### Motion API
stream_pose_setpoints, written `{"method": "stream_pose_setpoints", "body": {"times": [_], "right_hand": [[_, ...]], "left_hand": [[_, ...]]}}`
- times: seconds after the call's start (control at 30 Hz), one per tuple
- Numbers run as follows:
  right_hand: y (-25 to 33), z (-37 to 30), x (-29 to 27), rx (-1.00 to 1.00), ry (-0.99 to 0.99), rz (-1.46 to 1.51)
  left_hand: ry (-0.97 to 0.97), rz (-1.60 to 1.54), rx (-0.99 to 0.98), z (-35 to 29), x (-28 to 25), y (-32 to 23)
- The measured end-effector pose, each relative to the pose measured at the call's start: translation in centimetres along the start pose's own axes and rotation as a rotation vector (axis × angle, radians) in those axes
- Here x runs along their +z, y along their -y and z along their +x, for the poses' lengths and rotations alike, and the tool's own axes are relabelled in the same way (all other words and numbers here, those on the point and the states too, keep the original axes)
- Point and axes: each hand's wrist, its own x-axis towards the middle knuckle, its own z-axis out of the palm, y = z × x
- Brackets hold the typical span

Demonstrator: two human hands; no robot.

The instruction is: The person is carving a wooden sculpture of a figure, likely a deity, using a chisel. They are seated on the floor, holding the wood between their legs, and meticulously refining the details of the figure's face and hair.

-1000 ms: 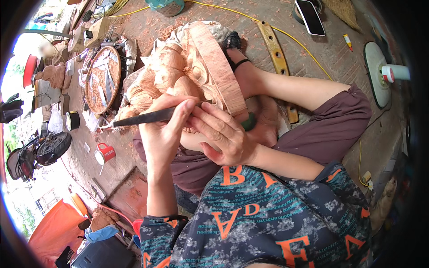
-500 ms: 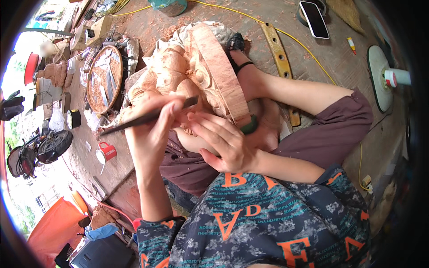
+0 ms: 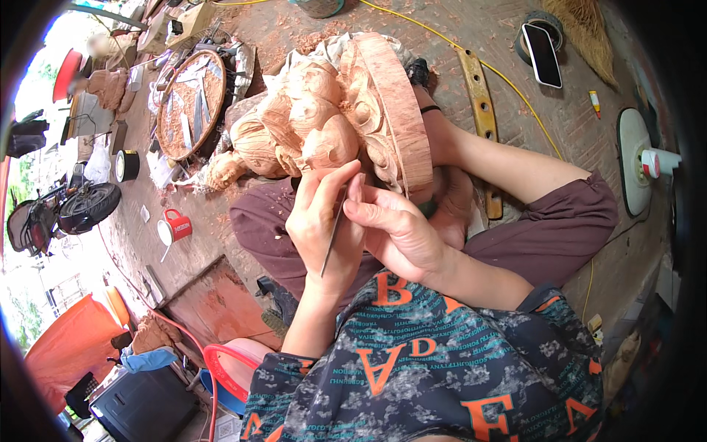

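In front of me a pale wood carving [image 3: 324, 118] with rounded, scrolled shapes lies on its side, its thick flat reddish base [image 3: 398, 110] facing right. My left hand [image 3: 322, 221] is closed around a slim dark chisel [image 3: 333, 239], seen nearly edge-on along the palm. Against it, my right hand [image 3: 405, 232] presses thumb and fingers together at the chisel's upper part. Both hands meet at the near side of the carving, and the fingertips cover the tool's working end. Whether that end touches the wood, I cannot tell.
At the left, a round tray [image 3: 163, 132] holds several metal blades among shavings. Nearby stand a red mug [image 3: 174, 227] and a black tin [image 3: 127, 166]. My bent leg [image 3: 508, 151] flanks the carving at right, beside a yellow level [image 3: 479, 110]. A phone [image 3: 543, 55] lies farther off.
My left hand has moved right and turned, so the chisel swings from slanting sideways to pointing down toward me. My right hand has gone from flat fingers to a pinch.
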Motion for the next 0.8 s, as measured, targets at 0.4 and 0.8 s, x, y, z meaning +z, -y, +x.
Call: {"method": "stream_pose_setpoints", "body": {"times": [0.4,0.8], "right_hand": [[0.3,-0.7,1.8,-0.074,0.041,-0.101],[0.8,1.0,1.2,-0.055,0.008,-0.004]], "left_hand": [[-0.015,-0.138,0.006,0.1,-0.7,-0.6],[0.009,-0.040,0.124,1.8,-0.1,0.8]]}}
